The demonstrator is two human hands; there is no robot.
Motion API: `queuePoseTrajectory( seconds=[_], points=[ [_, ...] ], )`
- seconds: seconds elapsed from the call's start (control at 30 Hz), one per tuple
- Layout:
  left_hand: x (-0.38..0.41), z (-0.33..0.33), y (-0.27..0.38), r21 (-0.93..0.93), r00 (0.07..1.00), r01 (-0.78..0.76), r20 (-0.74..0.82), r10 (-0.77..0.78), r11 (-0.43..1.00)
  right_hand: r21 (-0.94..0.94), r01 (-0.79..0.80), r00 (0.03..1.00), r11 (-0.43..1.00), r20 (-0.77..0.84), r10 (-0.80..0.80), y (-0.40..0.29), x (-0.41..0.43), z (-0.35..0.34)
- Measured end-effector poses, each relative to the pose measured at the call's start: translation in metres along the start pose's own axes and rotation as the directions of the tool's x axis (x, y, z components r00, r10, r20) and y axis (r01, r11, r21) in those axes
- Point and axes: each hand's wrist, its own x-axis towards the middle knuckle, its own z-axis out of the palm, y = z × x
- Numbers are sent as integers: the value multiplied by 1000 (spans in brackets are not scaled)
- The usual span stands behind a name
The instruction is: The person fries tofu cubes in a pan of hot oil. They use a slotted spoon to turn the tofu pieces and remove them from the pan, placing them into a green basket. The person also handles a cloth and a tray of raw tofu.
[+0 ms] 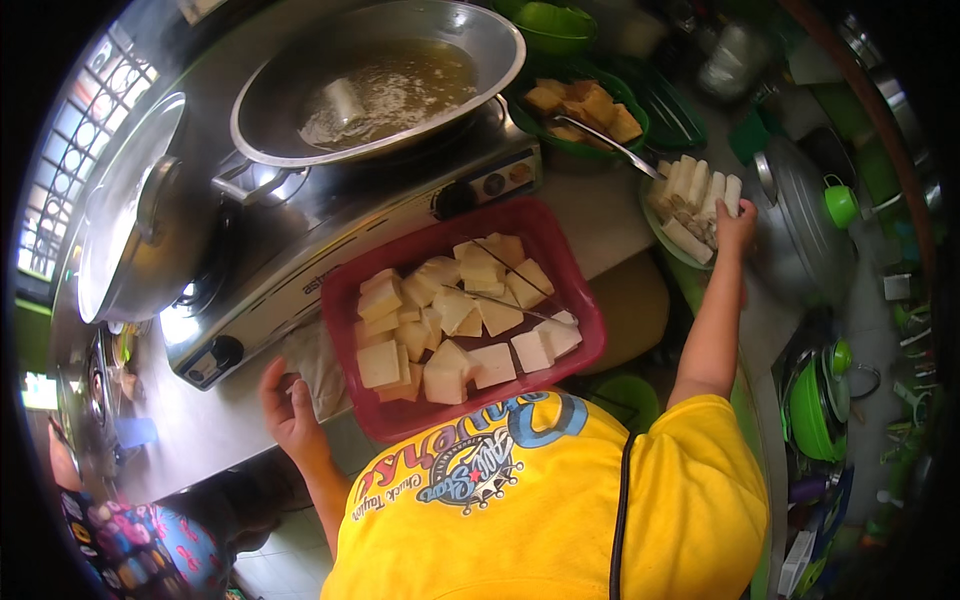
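My right hand [736, 225] grips one of the pale uncooked spring rolls [696, 184] piled in a green bowl [682, 251] at the right. My left hand [289, 405] hangs left of the red plastic tray [589, 307], fingers apart and nothing in them. Cut blocks of pale tofu [450, 307] fill the tray, with two thin metal sticks [510, 266] lying across them. Above, a large metal pan [251, 135] of oil sits on the gas stove, and one roll [343, 101] lies in the bubbling oil. Golden fried pieces [596, 105] lie in a green basket beside it.
The gas stove [375, 217] spans the upper left, with a deep metal pot [161, 247] on its left side. Metal tongs [611, 142] rest on the green basket. A grey lid [799, 225] stands right of the bowl. Another person [165, 540] is at the lower left.
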Motion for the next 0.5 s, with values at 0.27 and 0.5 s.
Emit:
queuePoseTrajectory(
  seconds=[0.27, 0.5],
  points=[
    [-6, -11, -11, -63, 999, 4, -33, -6, 998, 206, 175, 976, 963, 92, -197, -80, 22, -81],
    [-5, -5, -12, -73, 1000, -2, -20, 1, 997, 781, 325, 399, 533, 397, -827, -310, 12, -105]
  ],
)
